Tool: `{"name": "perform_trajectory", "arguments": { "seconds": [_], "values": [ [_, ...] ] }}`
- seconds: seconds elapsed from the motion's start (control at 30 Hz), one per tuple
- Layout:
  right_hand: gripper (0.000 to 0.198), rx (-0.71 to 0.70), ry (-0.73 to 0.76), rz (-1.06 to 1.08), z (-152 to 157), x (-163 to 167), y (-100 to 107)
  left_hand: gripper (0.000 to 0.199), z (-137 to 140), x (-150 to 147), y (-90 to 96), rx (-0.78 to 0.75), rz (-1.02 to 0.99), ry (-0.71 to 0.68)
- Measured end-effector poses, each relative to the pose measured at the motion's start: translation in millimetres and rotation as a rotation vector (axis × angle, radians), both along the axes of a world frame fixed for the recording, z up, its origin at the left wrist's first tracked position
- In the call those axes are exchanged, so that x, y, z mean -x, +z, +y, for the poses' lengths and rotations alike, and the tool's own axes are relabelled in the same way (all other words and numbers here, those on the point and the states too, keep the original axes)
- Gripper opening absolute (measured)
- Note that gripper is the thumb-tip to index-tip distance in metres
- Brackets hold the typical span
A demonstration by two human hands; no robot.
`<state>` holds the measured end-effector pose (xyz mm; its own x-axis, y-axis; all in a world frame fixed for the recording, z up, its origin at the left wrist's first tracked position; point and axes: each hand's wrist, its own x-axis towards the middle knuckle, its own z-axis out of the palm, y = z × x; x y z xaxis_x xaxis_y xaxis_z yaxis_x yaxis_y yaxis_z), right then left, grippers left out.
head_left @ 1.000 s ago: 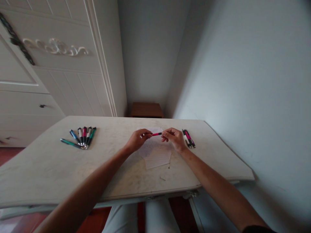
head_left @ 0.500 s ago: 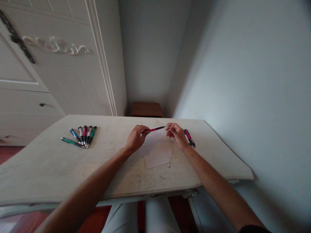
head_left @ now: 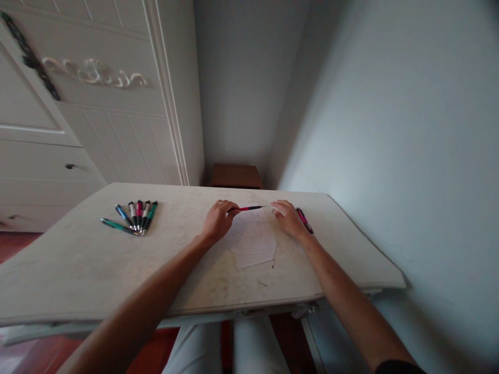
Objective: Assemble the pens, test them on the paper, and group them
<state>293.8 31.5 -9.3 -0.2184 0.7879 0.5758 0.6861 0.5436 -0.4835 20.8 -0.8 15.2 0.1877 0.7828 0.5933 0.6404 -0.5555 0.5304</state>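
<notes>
My left hand (head_left: 219, 221) grips a pink and black pen (head_left: 249, 208) by its left end. The pen lies nearly level above the paper, its thin tip pointing right. Just right of that tip is my right hand (head_left: 287, 218), its fingers stretched toward the pen and apart from it. I make out nothing for certain between them. Below both hands, a lined sheet of paper (head_left: 253, 244) with faint handwriting lies on the white table (head_left: 156, 275). Right beside my right hand rests a pink and black pen (head_left: 304, 221), partly hidden by the wrist.
Several pens in blue, white, pink and green (head_left: 136, 217) are fanned out on the table's left. Small dark scraps (head_left: 262, 283) lie near the front edge. A white cabinet (head_left: 117, 140) stands behind at left, a brown wooden box-like piece (head_left: 236, 175) beyond, a wall (head_left: 390, 156) at right.
My right hand has moved right, away from the pen's tip, and its fingers have spread. The pen has dipped slightly, still in my left hand.
</notes>
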Motion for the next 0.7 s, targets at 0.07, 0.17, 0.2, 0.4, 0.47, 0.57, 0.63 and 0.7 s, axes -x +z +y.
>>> {"name": "perform_trajectory", "arguments": {
  "seconds": [0.07, 0.17, 0.2, 0.4, 0.47, 0.57, 0.63, 0.7],
  "values": [
    [0.029, 0.036, -0.010, -0.079, 0, 0, -3, 0.009, 1, 0, -1.2, 0.002, 0.023, 0.007],
    [0.028, 0.078, -0.034, -0.142, -1, -1, -2, 0.007, 1, 0, -2.3, 0.002, 0.039, 0.013],
    [0.028, 0.086, -0.044, -0.143, -2, -1, -1, 0.007, 1, 0, -2.5, 0.001, 0.042, 0.012],
    [0.015, 0.121, -0.043, 0.133, -5, 5, 7, 0.006, 0, 0, -2.1, 0.000, 0.050, 0.019],
    [0.019, 0.181, 0.005, 0.306, -6, 9, 10, 0.006, 0, 0, -1.7, 0.002, 0.056, 0.021],
    [0.029, 0.265, 0.074, 0.479, -8, 14, 13, 0.006, -1, 0, -1.5, 0.006, 0.058, 0.024],
    [0.031, 0.290, 0.090, 0.525, -9, 16, 15, 0.006, -1, 0, -1.6, 0.008, 0.055, 0.024],
    [0.031, 0.316, 0.101, 0.538, -10, 17, 16, 0.006, -1, -1, -1.5, 0.009, 0.052, 0.021]
  ]
}}
